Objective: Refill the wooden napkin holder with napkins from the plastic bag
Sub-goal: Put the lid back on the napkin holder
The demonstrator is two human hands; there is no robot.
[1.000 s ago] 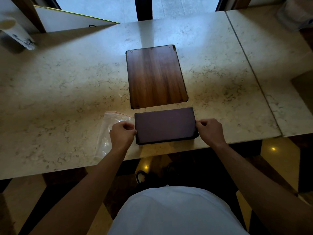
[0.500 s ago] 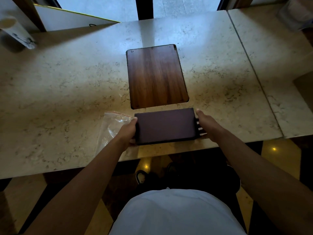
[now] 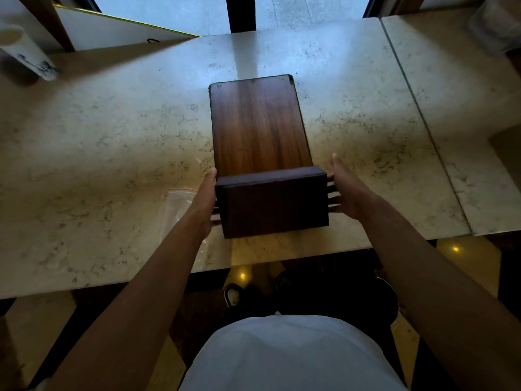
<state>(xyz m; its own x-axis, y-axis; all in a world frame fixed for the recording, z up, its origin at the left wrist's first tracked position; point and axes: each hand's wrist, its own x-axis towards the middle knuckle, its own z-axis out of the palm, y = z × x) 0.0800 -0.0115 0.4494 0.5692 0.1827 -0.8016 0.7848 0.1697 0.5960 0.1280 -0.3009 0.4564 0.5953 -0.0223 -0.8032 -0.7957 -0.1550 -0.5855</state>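
Note:
A dark wooden box (image 3: 273, 203), the body of the napkin holder, is raised above the marble table's front edge. My left hand (image 3: 204, 203) grips its left side and my right hand (image 3: 345, 190) its right side, fingers curled underneath. Just behind the box, a flat wooden panel (image 3: 258, 124) lies on the table. A clear plastic bag (image 3: 177, 206) lies flat on the table to the left, partly under my left wrist. I see no napkins.
The marble table (image 3: 112, 153) has a seam on the right, where a second slab (image 3: 462, 103) joins. A white tube-like object (image 3: 26, 53) lies at the far left. A window and a white board stand behind the table.
Both hands moved from the box's top corners to its sides and lifted it off the table, toward the wooden panel.

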